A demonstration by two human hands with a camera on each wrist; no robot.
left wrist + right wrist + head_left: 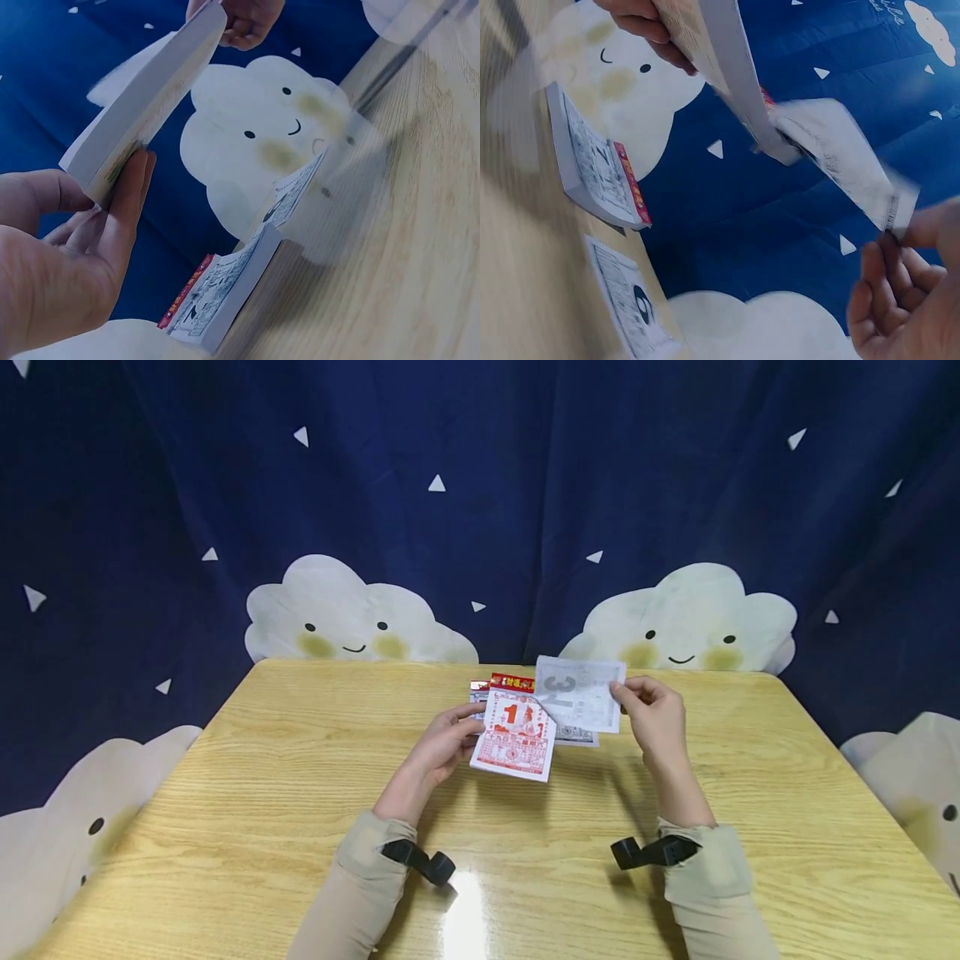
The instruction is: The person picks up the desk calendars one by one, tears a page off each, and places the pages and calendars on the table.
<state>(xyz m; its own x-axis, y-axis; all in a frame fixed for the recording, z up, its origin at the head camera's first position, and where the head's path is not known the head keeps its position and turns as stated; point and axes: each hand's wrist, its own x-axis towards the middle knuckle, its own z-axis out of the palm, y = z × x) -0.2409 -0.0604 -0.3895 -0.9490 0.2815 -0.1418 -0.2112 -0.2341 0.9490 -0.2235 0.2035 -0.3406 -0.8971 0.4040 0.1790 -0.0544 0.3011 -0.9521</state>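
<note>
My left hand [442, 739] grips a thick tear-off calendar [513, 739] by its left edge, raised over the table. Its front page bears a red "1", and a red strip runs along the top. Between thumb and fingertips, my right hand [656, 718] pinches the edge of a thin calendar page [581, 693], its grey print showing through reversed. In the right wrist view this page [840, 142] stretches from the pad's top end to my fingers, somewhat blurred. I cannot tell whether it is still attached.
On the wooden table [300, 777] below lies a second calendar pad [214, 300] with a red top and a black "7". Beside it is a loose page [626, 300] printed "6". A dark blue curtain [480, 485] with clouds hangs behind the table.
</note>
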